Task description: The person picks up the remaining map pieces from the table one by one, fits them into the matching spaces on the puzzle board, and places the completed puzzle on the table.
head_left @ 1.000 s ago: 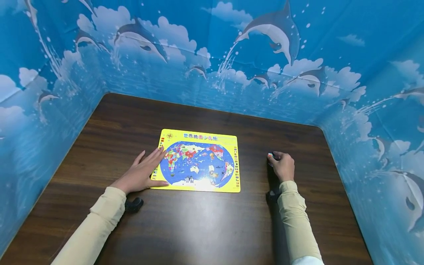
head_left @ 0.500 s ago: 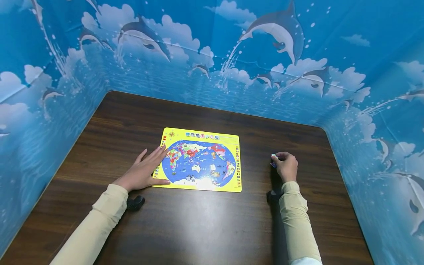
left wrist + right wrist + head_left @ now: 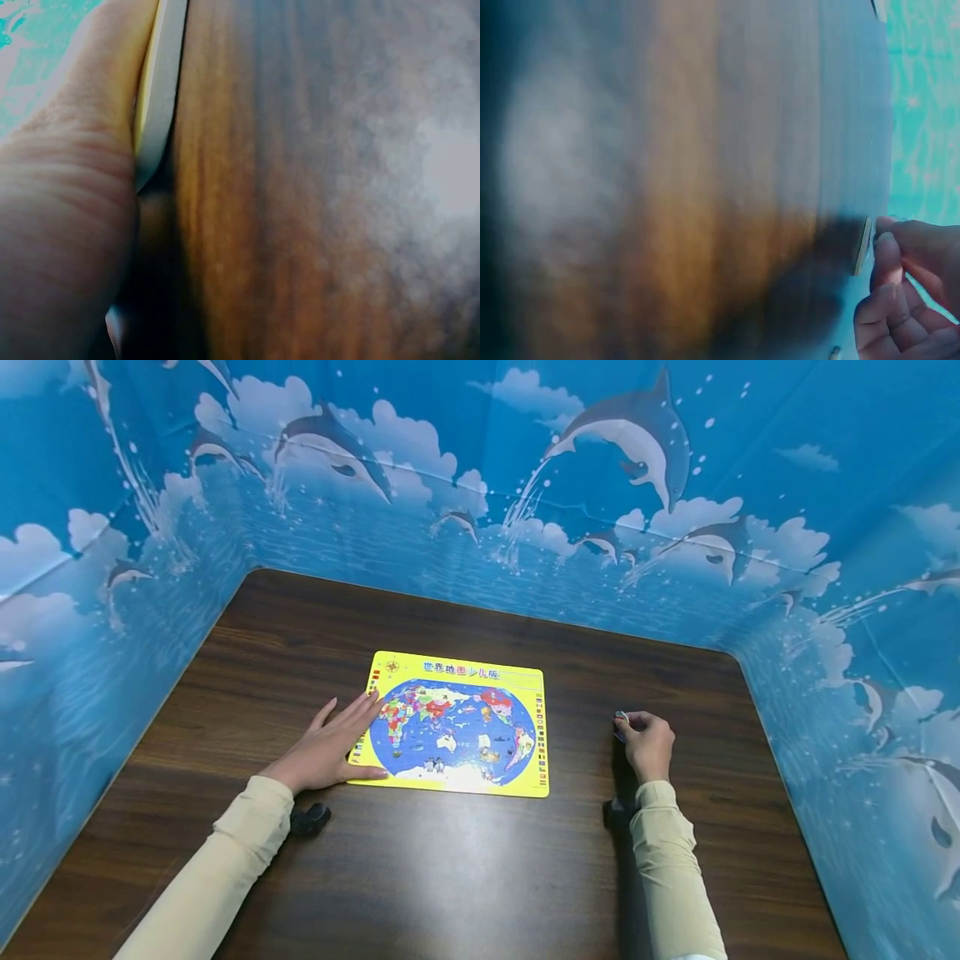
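A yellow-bordered children's world map board lies flat on the dark wooden table. My left hand rests over its left edge with the fingers spread and straight. In the left wrist view the side of that hand lies against the board's pale, thick edge. To the right of the board, my right hand pinches a small flat piece between thumb and fingertips. The right wrist view shows this piece nearly edge-on, thin and pale-sided; the other fingers of the hand are curled in.
The brown wood-grain table has rounded far corners. A blue cloth printed with dolphins and clouds stands around its back and sides. Black wrist mounts sit beneath both sleeves, close over the tabletop.
My right hand has shifted slightly right and tilted the small piece, so less of its coloured face shows. The left hand stays on the board. The head view has moved a little.
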{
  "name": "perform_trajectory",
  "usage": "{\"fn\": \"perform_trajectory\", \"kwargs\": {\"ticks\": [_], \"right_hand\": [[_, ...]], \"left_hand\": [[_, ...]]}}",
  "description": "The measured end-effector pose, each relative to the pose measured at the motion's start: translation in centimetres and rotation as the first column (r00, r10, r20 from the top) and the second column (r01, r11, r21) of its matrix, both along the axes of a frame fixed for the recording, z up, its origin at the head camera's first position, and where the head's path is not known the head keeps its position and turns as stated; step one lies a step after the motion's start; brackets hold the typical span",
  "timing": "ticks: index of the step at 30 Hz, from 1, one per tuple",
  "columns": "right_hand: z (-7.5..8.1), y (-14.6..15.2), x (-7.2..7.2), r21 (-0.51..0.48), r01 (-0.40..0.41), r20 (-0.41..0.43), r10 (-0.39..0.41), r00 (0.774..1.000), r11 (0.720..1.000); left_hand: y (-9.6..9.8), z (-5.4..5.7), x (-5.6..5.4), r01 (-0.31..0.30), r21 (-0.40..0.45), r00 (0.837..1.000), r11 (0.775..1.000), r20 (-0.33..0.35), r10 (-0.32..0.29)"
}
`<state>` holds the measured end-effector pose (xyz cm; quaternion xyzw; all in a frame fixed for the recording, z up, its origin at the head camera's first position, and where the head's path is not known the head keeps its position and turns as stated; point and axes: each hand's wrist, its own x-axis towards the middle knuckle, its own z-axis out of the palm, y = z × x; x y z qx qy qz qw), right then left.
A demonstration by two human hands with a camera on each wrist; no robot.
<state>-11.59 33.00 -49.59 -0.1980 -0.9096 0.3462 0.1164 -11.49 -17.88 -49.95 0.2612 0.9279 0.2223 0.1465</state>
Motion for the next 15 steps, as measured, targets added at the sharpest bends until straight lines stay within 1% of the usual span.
{"fn": "perform_trajectory", "kwargs": {"ticks": [3, 5, 7, 10, 12, 15], "right_hand": [[0.3, -0.7, 0.3, -0.038, -0.044, -0.030, 0.043, 0.999, 0.998], [0.8, -1.3, 0.4, -0.098, -0.089, -0.053, 0.084, 0.995, 0.991], [1.3, -2.1, 0.4, -0.181, -0.141, -0.073, 0.129, 0.989, 0.973], [1.9, -3.5, 0.7, -0.301, -0.198, -0.084, 0.181, 0.980, 0.933], [2.4, -4.4, 0.9, -0.343, -0.222, -0.079, 0.207, 0.975, 0.913], [3.0, -5.7, 1.3, -0.356, -0.253, -0.075, 0.242, 0.967, 0.900]], "left_hand": [[0.0, -0.1, 0.0, 0.001, -0.007, 1.000, 1.000, 0.002, -0.001], [0.0, -0.1, 0.0, 0.002, -0.008, 1.000, 1.000, 0.000, -0.002], [0.0, -0.1, 0.0, 0.001, -0.008, 1.000, 1.000, 0.001, -0.001], [0.1, -0.1, -0.1, -0.001, -0.010, 1.000, 1.000, 0.002, 0.001], [0.1, -0.1, -0.1, -0.002, -0.013, 1.000, 1.000, 0.002, 0.002], [0.1, -0.1, -0.1, -0.004, -0.013, 1.000, 1.000, 0.002, 0.004]]}}
